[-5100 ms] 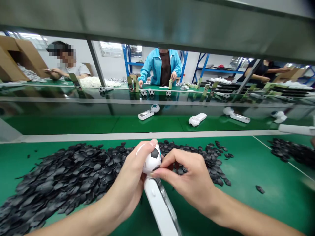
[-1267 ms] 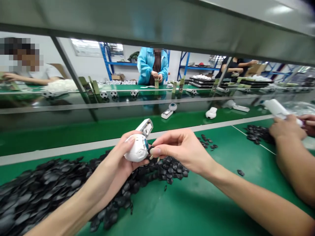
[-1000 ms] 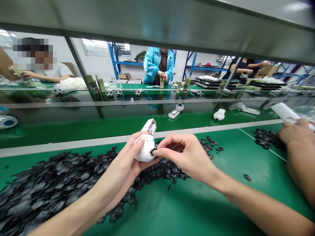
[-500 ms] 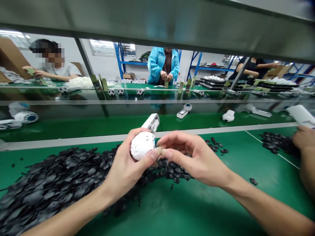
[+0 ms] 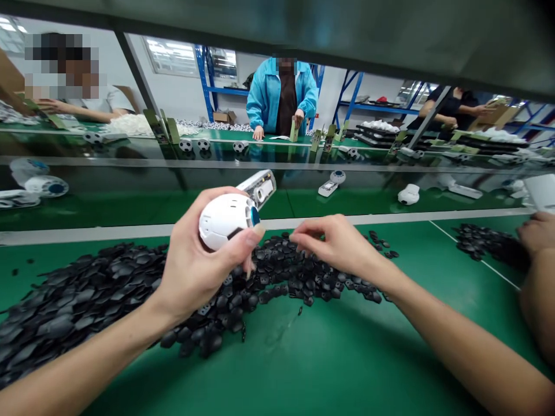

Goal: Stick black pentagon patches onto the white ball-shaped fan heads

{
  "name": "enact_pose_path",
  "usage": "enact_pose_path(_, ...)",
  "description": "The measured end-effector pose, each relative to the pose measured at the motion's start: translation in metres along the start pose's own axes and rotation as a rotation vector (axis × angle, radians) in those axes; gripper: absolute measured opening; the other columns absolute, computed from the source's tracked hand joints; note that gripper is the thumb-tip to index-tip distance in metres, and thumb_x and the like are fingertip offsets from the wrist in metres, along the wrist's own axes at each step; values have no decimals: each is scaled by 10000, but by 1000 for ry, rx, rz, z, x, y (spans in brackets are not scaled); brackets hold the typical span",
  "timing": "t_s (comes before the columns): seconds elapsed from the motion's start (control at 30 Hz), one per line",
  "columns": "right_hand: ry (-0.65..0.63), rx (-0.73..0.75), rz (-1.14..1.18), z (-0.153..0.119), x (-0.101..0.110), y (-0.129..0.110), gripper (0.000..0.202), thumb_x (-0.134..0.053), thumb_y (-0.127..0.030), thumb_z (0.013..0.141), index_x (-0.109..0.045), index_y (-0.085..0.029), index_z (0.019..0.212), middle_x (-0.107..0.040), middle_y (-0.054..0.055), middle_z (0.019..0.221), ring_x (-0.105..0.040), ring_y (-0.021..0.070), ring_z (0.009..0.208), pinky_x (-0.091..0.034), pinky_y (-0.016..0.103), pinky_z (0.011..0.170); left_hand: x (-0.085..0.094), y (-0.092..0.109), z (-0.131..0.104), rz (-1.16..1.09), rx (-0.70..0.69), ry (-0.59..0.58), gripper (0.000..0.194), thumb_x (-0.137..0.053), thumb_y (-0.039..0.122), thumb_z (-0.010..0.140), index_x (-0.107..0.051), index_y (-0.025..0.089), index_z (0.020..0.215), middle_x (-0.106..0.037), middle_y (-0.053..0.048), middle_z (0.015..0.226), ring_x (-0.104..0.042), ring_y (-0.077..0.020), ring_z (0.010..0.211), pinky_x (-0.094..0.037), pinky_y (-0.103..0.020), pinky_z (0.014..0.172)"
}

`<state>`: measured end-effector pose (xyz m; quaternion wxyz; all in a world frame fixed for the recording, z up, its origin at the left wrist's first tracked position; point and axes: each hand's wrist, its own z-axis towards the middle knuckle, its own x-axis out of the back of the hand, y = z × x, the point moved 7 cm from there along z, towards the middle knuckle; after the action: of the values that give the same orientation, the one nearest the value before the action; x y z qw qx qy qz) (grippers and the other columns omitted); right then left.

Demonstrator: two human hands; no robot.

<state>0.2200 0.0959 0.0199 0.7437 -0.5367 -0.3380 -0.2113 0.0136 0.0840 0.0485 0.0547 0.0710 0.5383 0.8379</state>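
My left hand (image 5: 195, 260) is wrapped round a white rounded housing (image 5: 223, 219) with a blue round part on its right side and one dark patch low on its shell. A white arm with an open, hollow inside (image 5: 260, 188) extends up and right from the housing. My right hand (image 5: 323, 237) is apart from the housing, over the pile of small black pieces (image 5: 281, 266). Its fingertips are pinched together; whatever they hold, if anything, is too small to make out. More black pieces (image 5: 87, 294) are heaped at the left.
White units, such as one (image 5: 408, 195) at the right, lie on the green belt (image 5: 173, 211) behind the table edge. At the far right a co-worker's hand (image 5: 537, 231) holds a white part by black pieces (image 5: 477, 240). A metal shelf (image 5: 303, 34) hangs overhead.
My left hand has moved left and turned the housing, showing more of its blue part. My right hand has drawn away from it to the black pieces. The view has tilted down slightly.
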Motion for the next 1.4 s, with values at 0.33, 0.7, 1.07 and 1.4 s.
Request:
enact_pose_path(0.33,-30,11,-346,3,-53,20,29,-805,-255,968,-815,-228,972,-797,16,927,-728,217,828,-350,274,619,0,-17,12,-275,131,-36,370,-817,426,921,-604,256,1171,-695,-30,1068,-686,-204,1027,-709,-309,822)
enact_pose_path(0.7,341,742,-504,-44,-13,-47,251,-588,-172,1071,-821,-235,1000,-819,11,1009,-749,168,856,-498,302,691,4,-23,11,-271,94,-2,276,-687,423,1007,-582,239,1183,-676,-46,1072,-649,-193,966,-709,-291,761)
enact_pose_path(1.07,517,983,-409,-69,5,-86,168,-649,-78,1026,-786,-141,951,-813,30,951,-747,160,773,-566,309,659,-9,-33,-3,-177,70,-136,290,-681,488,1010,-611,297,1217,-661,-35,1132,-670,-208,953,-655,-334,829)
enact_pose_path(1.4,84,50,630,-20,-9,-37,208,-922,-328,825,-802,-171,761,-691,-10,659,-458,73,515,-352,191,467,-7,-25,-9,123,-131,-223,261,-464,490,1126,-673,353,1201,-663,10,1222,-610,-180,1085,-453,-264,853)
